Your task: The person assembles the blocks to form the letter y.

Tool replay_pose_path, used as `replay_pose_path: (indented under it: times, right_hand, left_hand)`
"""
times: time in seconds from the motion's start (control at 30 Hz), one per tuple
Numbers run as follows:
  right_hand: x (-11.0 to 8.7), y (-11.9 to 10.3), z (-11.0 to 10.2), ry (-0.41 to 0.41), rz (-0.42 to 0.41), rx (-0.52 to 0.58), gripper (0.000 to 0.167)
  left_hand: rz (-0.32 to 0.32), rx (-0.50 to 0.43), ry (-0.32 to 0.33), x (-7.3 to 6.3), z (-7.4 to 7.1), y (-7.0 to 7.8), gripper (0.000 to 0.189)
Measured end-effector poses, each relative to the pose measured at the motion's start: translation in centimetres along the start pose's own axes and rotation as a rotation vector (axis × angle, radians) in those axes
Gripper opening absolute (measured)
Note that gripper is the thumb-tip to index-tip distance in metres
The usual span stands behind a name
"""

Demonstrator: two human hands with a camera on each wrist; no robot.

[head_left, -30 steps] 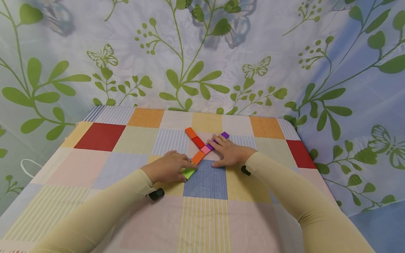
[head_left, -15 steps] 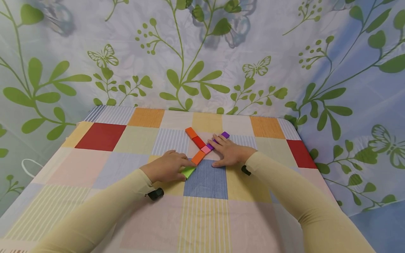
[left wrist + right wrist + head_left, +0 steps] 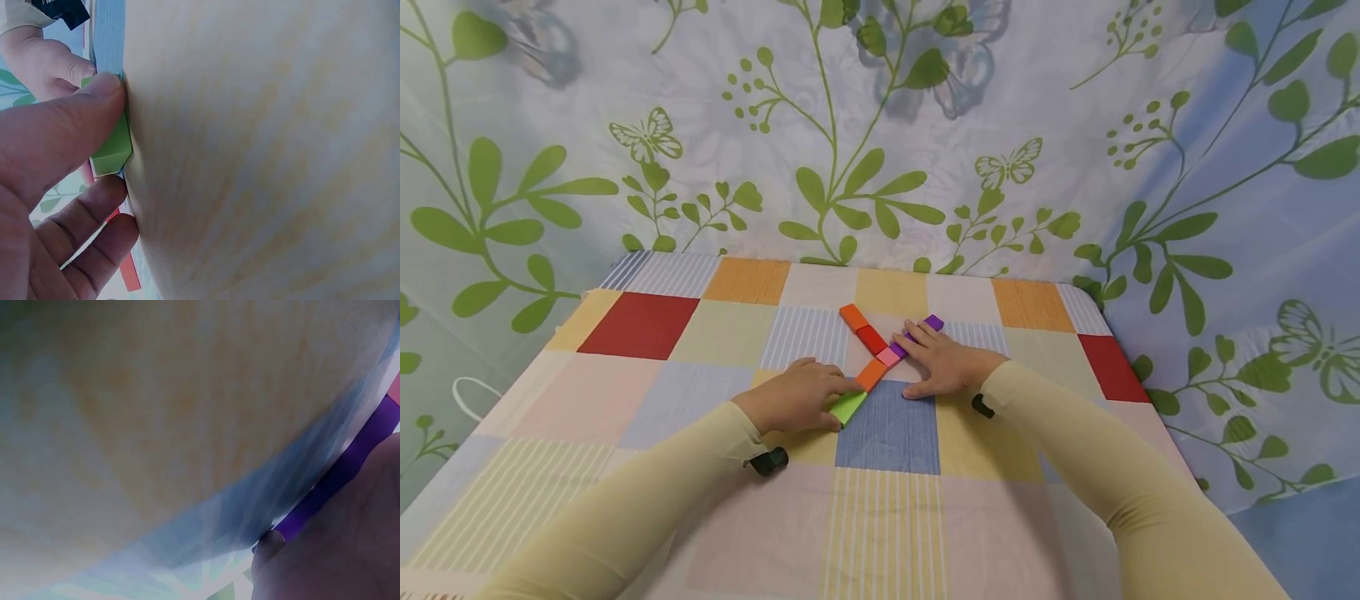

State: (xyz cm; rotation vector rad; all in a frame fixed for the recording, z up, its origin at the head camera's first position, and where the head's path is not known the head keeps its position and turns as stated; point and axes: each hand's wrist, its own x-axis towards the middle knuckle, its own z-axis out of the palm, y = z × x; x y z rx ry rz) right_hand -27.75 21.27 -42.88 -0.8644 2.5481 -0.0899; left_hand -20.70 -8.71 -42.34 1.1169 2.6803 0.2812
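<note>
My left hand holds a lime-green block by its near end; in the left wrist view the thumb lies on the green block, with fingers at its far end. An orange block meets the green one. Beyond it sits a small pink block, where a red block and an orange-red block branch off to the upper left. Purple blocks run to the upper right. My right hand rests over them with fingers spread, partly covering them.
A patchwork cloth covers the table. Behind it hangs a curtain with green leaves and butterflies. A white cable loops at the left table edge.
The left index finger has drawn back slightly, so more of the green block shows. The right hand and the other blocks stay in place.
</note>
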Motion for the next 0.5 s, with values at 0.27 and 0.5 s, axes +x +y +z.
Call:
replay_pose_path:
  times: [0.27, 0.5]
  right_hand:
    - [0.3, 0.1, 0.2, 0.014, 0.019, -0.058, 0.108]
    - [0.2, -0.1, -0.1, 0.057, 0.021, -0.086, 0.112]
  left_hand:
    - [-0.046, -0.083, 0.005, 0.4, 0.5, -1.0, 0.069]
    - [-0.116, -0.125, 0.035, -0.3, -0.5, -2.8, 0.07]
